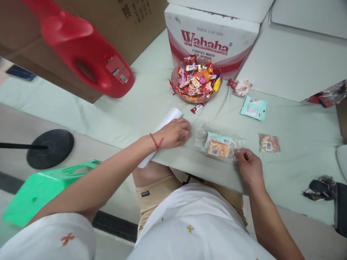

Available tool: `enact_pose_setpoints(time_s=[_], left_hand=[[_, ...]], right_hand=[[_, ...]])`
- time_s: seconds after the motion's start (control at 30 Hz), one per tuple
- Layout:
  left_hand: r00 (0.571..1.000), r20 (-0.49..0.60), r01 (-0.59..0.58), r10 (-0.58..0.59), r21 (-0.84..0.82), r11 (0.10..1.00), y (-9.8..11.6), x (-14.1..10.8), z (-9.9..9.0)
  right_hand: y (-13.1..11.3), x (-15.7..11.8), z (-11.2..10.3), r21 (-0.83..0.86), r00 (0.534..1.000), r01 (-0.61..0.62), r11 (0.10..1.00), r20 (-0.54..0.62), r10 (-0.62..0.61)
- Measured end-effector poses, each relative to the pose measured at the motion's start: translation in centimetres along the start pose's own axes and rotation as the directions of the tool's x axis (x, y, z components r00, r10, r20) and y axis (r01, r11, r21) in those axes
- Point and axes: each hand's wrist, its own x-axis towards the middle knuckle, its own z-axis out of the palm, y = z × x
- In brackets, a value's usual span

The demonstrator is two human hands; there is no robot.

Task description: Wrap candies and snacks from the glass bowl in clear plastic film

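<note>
A clear plastic bag [200,141] lies on the table in front of me, with a teal snack packet [217,137] and a tan snack packet [220,148] inside. My right hand [249,167] pinches the bag's right end between thumb and fingers. Left of the bag, my left hand [177,133] rests with its fingers curled down; what is under them, if anything, is hidden. Beneath that wrist lies a white roll [169,117], partly covered. A small snack packet [269,143] lies right of the bag, and another teal packet [253,108] lies behind it.
A bowl of wrapped sweets [187,97] stands before the Wahaha carton [211,36]. One wrapped sweet [197,108] and a pale packet [241,88] lie nearby. A red jug [108,72] stands back left. Keys [320,188] lie at right; a green stool [40,195] is at lower left.
</note>
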Motion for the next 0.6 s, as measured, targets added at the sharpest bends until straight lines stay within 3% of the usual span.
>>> enact_pose_setpoints(time_s=[0.1,0.17,0.23,0.3,0.43,0.6], left_hand=[[0.997,-0.034,0.076,-0.074,0.043,0.996,-0.1,-1.3,-0.9],[0.992,-0.104,0.075,-0.076,-0.015,0.997,0.8,-1.6,-0.8],[0.99,-0.141,0.003,-0.021,-0.128,0.992,2.2,-1.3,0.1],[0.993,-0.11,-0.068,0.047,-0.186,0.98,3.4,-0.7,1.4],[0.994,-0.106,-0.055,0.034,-0.197,0.979,3.8,0.6,3.4],[0.979,-0.19,-0.043,-0.072,-0.538,0.842,3.4,0.5,3.6]], right_hand=[[0.2,0.1,0.0,0.017,1.0,-0.018,1.0,0.006,0.018],[0.2,0.0,0.0,0.012,1.0,-0.028,1.0,0.002,0.028],[0.1,0.0,-0.1,0.008,1.0,-0.028,1.0,0.0,0.028],[0.1,-0.1,-0.1,0.009,1.0,-0.02,1.0,0.0,0.02],[0.3,0.0,0.0,0.059,1.0,0.005,0.998,-0.009,-0.004],[0.8,0.4,0.0,0.17,1.0,0.007,0.985,0.015,-0.01]])
